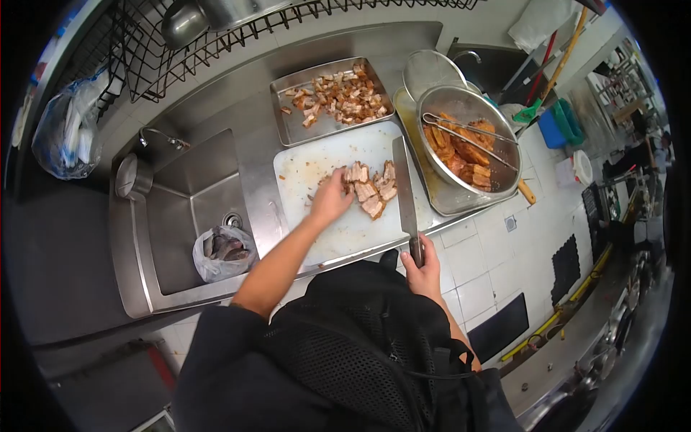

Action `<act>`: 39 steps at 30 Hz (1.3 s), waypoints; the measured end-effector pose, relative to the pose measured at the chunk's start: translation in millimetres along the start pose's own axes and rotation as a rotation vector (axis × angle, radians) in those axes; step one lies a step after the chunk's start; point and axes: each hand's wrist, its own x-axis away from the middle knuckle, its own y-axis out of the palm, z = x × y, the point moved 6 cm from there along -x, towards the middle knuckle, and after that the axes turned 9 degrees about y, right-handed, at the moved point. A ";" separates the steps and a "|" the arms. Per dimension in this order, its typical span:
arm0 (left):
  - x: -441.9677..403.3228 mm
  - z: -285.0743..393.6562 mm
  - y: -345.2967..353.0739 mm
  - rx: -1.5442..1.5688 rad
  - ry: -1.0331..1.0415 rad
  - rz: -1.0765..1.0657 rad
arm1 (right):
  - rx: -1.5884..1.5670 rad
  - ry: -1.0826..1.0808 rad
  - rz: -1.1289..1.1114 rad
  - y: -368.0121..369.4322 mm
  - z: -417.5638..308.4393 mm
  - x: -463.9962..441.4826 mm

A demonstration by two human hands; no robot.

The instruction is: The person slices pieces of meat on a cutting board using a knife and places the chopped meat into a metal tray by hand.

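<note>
The right hand [422, 265] has its fingers wrapped closed round the dark handle of a knife [406, 191], whose long, flat steel blade lies along the right side of a smooth white cutting board [306, 165]; the left hand [332, 198], fingers curled and partly open, meets the left edge of the chunky, brown-crusted meat pieces [371, 191] on the board, though I cannot tell whether it grips any. Behind sits a rectangular metal tray [288, 128] of chopped meat [345, 97]; to the right, a round steel bowl [433, 157] holds glossy, reddish-brown slabs [461, 160] under slim metal tongs [468, 138].
</note>
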 end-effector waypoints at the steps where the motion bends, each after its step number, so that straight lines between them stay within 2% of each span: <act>1: 5.4 -1.4 5.2 0.003 -0.004 -0.015 | -0.001 0.014 0.007 3.3 -4.4 4.3; 3: 13.2 -13.5 9.9 0.197 -0.240 0.066 | 0.011 0.020 -0.004 7.0 -13.6 5.1; 5: 24.0 -17.9 -3.3 0.186 -0.284 0.118 | 0.073 -0.031 -0.015 5.5 -3.2 1.6; 7: 43.2 -30.8 -9.9 0.729 -0.571 0.069 | 0.044 -0.028 -0.062 12.2 0.0 -1.3; 8: 51.1 -31.8 -20.0 0.715 -0.582 0.077 | 0.055 0.012 -0.104 12.6 2.8 -1.0; 10: 67.1 -31.7 -32.9 1.025 -0.618 0.102 | 0.088 0.089 -0.179 13.9 1.4 0.3; 11: 77.2 -32.6 -38.9 1.019 -0.633 0.116 | 0.141 0.162 -0.233 12.6 4.4 2.2; 13: 96.1 -32.8 -41.3 1.010 -0.675 0.185 | 0.216 0.136 -0.278 6.9 6.3 4.9; 16: 116.3 -41.5 -46.1 0.932 -0.684 0.248 | 0.495 0.103 -0.366 6.8 13.7 0.3; 19: 108.5 -47.3 -53.6 0.951 -0.664 0.290 | 0.559 0.115 -0.355 3.8 19.6 -5.1; 23: 22.9 -46.8 -95.3 0.948 -0.466 0.457 | 0.678 0.148 -0.377 9.2 19.9 -9.6; 25: -8.8 -50.9 -100.7 0.982 -0.405 0.527 | 0.743 0.236 -0.325 12.4 16.9 -8.6; 27: -30.9 -51.8 -97.7 0.449 -0.270 0.353 | 0.669 0.187 -0.293 11.4 23.4 -2.6; 28: -29.7 -41.2 -80.2 0.431 -0.331 0.140 | 0.524 0.192 -0.248 8.1 29.8 0.8; 29: -25.8 -32.9 -70.7 0.432 -0.323 0.126 | 0.378 0.199 -0.198 3.1 35.4 3.5; 31: -28.1 -4.0 -38.2 -0.069 0.112 -0.111 | 0.305 0.218 -0.124 -3.5 33.7 10.8; 33: -36.6 4.8 -16.7 -0.020 0.203 -0.179 | 0.233 0.234 -0.045 -15.1 29.3 19.5; 35: -45.0 18.5 -2.5 -0.286 0.362 -0.330 | 0.278 0.225 0.050 -24.5 23.2 23.4; 36: -51.7 23.2 -4.6 -0.289 0.371 -0.330 | 0.272 0.220 0.057 -27.2 24.7 23.6; 38: -56.5 19.9 3.1 -0.268 0.206 -0.533 | 0.268 0.215 0.087 -37.0 31.8 30.3; 39: -54.0 18.1 4.8 -0.261 0.200 -0.533 | 0.276 0.219 0.084 -39.8 32.3 34.7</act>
